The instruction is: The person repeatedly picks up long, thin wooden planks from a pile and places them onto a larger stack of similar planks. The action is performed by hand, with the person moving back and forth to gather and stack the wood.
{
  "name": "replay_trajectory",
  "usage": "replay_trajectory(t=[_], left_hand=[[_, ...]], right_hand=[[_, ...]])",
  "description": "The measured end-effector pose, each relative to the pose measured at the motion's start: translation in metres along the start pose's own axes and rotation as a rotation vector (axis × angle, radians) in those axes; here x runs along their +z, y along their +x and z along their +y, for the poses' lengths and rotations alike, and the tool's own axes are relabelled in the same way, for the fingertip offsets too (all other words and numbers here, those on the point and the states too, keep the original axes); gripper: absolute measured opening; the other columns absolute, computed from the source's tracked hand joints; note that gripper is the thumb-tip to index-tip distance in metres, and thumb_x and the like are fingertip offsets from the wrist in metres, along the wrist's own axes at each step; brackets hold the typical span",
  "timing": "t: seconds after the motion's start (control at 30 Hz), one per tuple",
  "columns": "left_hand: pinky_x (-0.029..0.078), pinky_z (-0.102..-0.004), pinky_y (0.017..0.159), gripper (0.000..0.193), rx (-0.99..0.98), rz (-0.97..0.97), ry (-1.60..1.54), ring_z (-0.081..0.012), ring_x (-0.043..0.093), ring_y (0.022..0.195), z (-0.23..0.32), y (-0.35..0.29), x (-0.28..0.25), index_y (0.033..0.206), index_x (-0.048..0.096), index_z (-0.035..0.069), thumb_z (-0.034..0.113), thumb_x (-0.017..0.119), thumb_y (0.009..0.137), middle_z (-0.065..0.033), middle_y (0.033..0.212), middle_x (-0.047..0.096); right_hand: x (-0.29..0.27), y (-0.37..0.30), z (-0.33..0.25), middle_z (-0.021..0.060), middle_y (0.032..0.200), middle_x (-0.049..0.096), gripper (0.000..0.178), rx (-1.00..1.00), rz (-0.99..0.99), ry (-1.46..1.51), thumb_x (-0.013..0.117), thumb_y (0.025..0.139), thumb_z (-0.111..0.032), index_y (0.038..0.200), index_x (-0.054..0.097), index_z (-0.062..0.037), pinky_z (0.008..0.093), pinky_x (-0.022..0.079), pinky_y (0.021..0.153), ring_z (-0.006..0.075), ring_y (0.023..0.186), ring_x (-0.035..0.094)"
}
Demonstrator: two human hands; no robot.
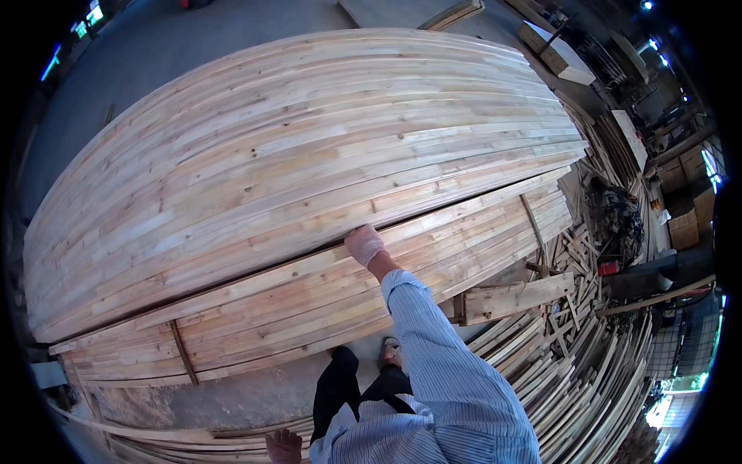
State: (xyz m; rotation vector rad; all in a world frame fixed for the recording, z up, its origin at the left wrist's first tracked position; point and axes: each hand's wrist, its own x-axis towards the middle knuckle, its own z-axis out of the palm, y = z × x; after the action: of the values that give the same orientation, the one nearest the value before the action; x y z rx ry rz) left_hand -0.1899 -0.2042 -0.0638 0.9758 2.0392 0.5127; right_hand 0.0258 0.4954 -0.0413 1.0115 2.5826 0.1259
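Note:
Long pale wooden planks [332, 155] lie side by side in a broad stack across the view. A dark gap runs along the near side, between the wide top layer and a front plank [286, 271]. My right hand [365, 246], in a pale glove, rests at this gap with fingers curled over the front plank's far edge; its fingertips are hidden. My left hand [284, 447] hangs low at the bottom edge, away from the stack, its fingers loosely apart and holding nothing visible.
Thin crosswise sticks [184, 352] stand against the stack's near side. Loose wooden strips [533, 379] cover the floor at the lower right, beside a short wooden board [518, 299]. Dark bundled material [618, 220] sits at the right. My shoe [390, 352] is close to the stack.

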Motion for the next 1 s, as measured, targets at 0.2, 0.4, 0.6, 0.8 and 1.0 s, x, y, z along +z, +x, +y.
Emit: replay_trajectory(t=[0.2, 0.4, 0.6, 0.8, 1.0], left_hand=[[0.044, -0.052, 0.097, 0.022, -0.308, -0.103, -0.648, -0.0277, 0.055, 0.107, 0.05, 0.025, 0.032, 0.114, 0.057, 0.016, 0.029, 0.05, 0.097, -0.0066, 0.112, 0.059], [0.047, -0.0476, 0.095, 0.023, -0.468, -0.091, -1.481, -0.0298, 0.057, 0.102, 0.091, 0.065, 0.056, 0.117, 0.055, 0.012, 0.026, 0.046, 0.101, -0.0106, 0.11, 0.059], [0.053, -0.0453, 0.09, 0.031, -0.201, -0.019, -1.124, -0.0312, 0.061, 0.103, 0.167, 0.069, 0.068, 0.123, 0.054, 0.006, 0.028, 0.049, 0.101, -0.0148, 0.112, 0.062], [0.051, -0.0457, 0.085, 0.033, -0.01, 0.102, -1.005, -0.0313, 0.061, 0.102, 0.127, 0.086, 0.15, 0.127, 0.054, 0.011, 0.033, 0.047, 0.102, -0.0126, 0.118, 0.064], [0.05, -0.0365, 0.058, 0.028, -0.531, 0.284, -1.784, -0.0225, 0.062, 0.068, 0.198, 0.083, 0.158, 0.092, 0.065, 0.011, 0.039, 0.072, 0.09, -0.0071, 0.079, 0.064]], right_hand=[[-0.019, -0.073, 0.016, 0.0064, 0.088, 0.075, 0.015, -0.141, 0.048, 0.051, 0.062, 0.086, -0.02, 0.089, 0.075, -0.0137, 0.0394, 0.055, 0.066, 0.0248, 0.082, 0.073], [-0.068, -0.183, -0.006, 0.0106, 0.085, 0.073, 0.015, -0.359, -0.082, 0.192, 0.062, 0.08, -0.017, 0.084, 0.073, -0.0091, 0.042, 0.057, 0.067, 0.0278, 0.082, 0.073], [-0.04, -0.298, -0.048, 0.0155, 0.093, 0.07, 0.021, -0.36, -0.163, 0.416, 0.06, 0.081, -0.026, 0.09, 0.067, -0.0085, 0.0481, 0.056, 0.075, 0.0352, 0.084, 0.07], [0.041, -0.37, -0.051, 0.0166, 0.106, 0.072, 0.046, -0.315, -0.413, 0.687, 0.068, 0.076, -0.04, 0.115, 0.072, -0.0151, 0.0418, 0.053, 0.091, 0.0347, 0.103, 0.067], [0.027, -0.4, -0.047, 0.0205, 0.097, 0.072, 0.039, -0.282, -0.567, 0.879, 0.066, 0.08, -0.036, 0.105, 0.072, -0.0072, 0.0409, 0.053, 0.086, 0.0335, 0.092, 0.07]])
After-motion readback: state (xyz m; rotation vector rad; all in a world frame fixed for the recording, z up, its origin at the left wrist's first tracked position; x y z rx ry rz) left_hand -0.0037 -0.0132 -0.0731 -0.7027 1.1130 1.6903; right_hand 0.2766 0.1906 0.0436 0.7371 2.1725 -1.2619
